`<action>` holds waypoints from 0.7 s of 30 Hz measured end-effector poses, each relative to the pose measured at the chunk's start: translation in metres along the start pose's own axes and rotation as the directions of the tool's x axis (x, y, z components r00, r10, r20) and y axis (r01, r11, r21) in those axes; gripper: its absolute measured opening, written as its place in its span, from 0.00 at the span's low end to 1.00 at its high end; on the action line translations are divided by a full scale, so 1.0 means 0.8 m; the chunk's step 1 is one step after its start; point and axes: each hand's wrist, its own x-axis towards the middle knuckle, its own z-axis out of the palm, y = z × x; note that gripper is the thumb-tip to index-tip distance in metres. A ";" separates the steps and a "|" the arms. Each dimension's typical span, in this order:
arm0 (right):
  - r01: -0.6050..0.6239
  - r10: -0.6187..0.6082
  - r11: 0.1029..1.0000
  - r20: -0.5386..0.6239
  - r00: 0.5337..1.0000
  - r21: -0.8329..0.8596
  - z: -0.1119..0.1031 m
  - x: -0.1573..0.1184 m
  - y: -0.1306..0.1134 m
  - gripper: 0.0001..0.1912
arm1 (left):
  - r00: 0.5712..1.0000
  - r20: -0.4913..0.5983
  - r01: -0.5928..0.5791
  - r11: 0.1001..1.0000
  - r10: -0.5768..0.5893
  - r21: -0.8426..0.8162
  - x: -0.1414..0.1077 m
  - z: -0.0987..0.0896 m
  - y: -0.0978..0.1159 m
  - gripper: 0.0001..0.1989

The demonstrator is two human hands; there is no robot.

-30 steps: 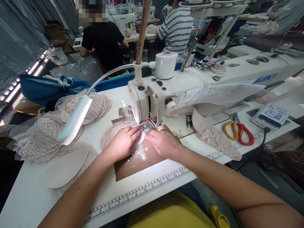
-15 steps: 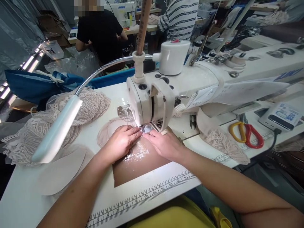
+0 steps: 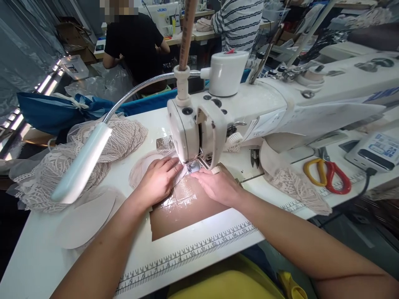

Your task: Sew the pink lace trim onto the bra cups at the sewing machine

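My left hand [image 3: 160, 178] lies with fingers stretched over a beige lace-edged bra cup piece [image 3: 144, 164], pressing its edge just left of the presser foot [image 3: 192, 167]. My right hand [image 3: 220, 185] rests flat on the brown taped sheet [image 3: 183, 216], its fingers extended toward the foot from the right. Above both hands stands the head of a white sewing machine [image 3: 183, 133]. Part of the fabric is hidden under my left hand and the machine head.
Stacked lace pieces [image 3: 123, 139] and a smooth oval cup [image 3: 85, 220] lie left, under a gooseneck lamp [image 3: 82, 162]. Scissors [image 3: 338, 178], thread snips [image 3: 254, 158] and another lace piece [image 3: 288, 182] are right. A ruler strip [image 3: 187, 257] edges the table. Two people sit behind.
My left hand has drawn slightly left and its fingers lie flatter, baring more lace edge by the foot. My right fingers have straightened. The whole view has shifted a little.
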 end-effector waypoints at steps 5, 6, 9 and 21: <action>-0.028 0.030 0.999 -0.052 0.998 0.035 0.000 -0.003 0.002 0.14 | 0.985 0.100 0.138 0.989 -0.143 0.055 -0.010 -0.028 0.018 0.18; -0.034 0.036 0.999 -0.060 0.998 0.038 0.000 -0.004 0.002 0.14 | 0.980 0.120 0.159 0.987 -0.162 0.035 -0.012 -0.032 0.024 0.18; -0.032 0.033 0.999 -0.074 0.997 0.020 -0.001 -0.006 0.002 0.14 | 0.967 0.167 0.199 0.980 -0.193 -0.021 -0.016 -0.039 0.041 0.16; -0.004 0.003 1.000 -0.099 0.995 -0.010 -0.005 -0.007 0.000 0.14 | 0.997 0.065 0.038 0.993 -0.031 -0.115 -0.011 -0.022 0.066 0.15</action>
